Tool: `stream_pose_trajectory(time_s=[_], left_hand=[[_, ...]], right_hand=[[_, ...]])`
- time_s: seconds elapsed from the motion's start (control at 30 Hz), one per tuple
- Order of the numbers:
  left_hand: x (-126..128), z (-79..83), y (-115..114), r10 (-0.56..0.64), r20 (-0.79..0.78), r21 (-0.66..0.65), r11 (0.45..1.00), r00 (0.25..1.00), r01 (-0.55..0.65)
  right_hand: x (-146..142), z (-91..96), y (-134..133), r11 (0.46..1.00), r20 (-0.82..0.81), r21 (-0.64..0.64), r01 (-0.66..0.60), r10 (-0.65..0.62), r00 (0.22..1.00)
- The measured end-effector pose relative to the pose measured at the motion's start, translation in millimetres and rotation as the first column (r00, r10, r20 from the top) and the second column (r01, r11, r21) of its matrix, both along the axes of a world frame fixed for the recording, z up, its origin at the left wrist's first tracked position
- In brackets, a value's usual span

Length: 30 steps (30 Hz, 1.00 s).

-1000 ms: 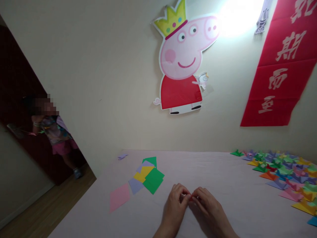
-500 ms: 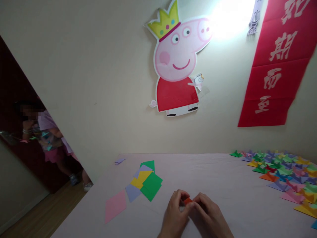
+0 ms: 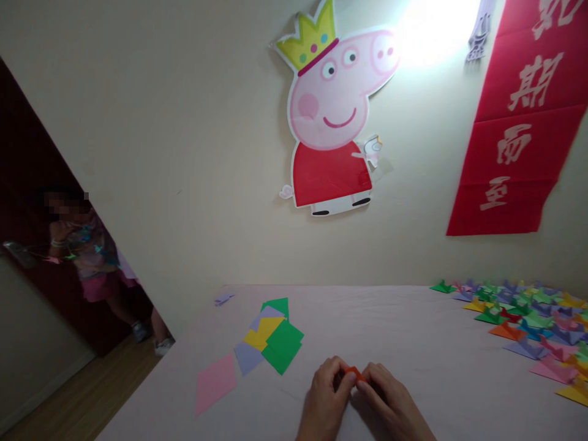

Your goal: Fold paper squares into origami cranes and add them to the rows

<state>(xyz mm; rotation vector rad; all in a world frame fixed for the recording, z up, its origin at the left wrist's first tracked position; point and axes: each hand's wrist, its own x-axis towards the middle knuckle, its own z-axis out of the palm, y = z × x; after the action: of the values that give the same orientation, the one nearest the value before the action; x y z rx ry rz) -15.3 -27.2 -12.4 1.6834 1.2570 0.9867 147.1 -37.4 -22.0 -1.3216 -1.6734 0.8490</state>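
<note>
Between my two hands is a small piece of folded orange paper (image 3: 355,373), mostly covered by fingers, so its folded shape is hard to make out. My left hand (image 3: 327,395) pinches its left side with thumb and forefinger. On the other side, my right hand (image 3: 389,398) grips the paper with its fingers curled in. Both hands are just above the near part of the table (image 3: 395,331). To their left lie loose square sheets: a green sheet (image 3: 282,348), a yellow sheet (image 3: 261,331), a purple sheet (image 3: 247,358) and a pink sheet (image 3: 215,383).
Many folded paper figures (image 3: 528,318) in mixed colours stand in rows along the table's right side. A small purple folded paper (image 3: 224,299) lies at the far left corner. A person (image 3: 98,257) stands by the dark doorway at left. Behind the table is a wall with a pig cutout (image 3: 331,122).
The fingers have shifted slightly around the orange paper, and a little more of it shows now. The view has moved a bit. In the doorway the person has changed posture.
</note>
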Motion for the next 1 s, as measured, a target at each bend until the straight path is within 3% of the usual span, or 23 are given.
stream_pose_trajectory(time_s=[0.33,0.63,0.83,1.0], left_hand=[[-1.5,7.0,-0.1,0.031,0.096,-0.033,0.999,0.995,-0.028],[-3.0,5.6,1.8,0.05,0.211,-0.074,0.997,0.976,-0.036],[-2.5,-2.4,2.1,0.004,0.082,-0.005,1.0,0.997,-0.004],[-0.9,0.1,1.9,-0.053,0.102,0.044,0.998,0.993,0.049]], right_hand=[[3.8,3.3,3.9,0.995,0.039,0.019,-0.096,0.095,0.995],[3.5,1.8,2.2,0.995,0.034,0.028,-0.092,0.091,0.995],[3.9,-1.6,3.6,0.995,0.028,0.025,-0.092,0.091,0.995],[3.9,-3.3,1.4,0.993,0.074,0.052,-0.106,0.102,0.992]])
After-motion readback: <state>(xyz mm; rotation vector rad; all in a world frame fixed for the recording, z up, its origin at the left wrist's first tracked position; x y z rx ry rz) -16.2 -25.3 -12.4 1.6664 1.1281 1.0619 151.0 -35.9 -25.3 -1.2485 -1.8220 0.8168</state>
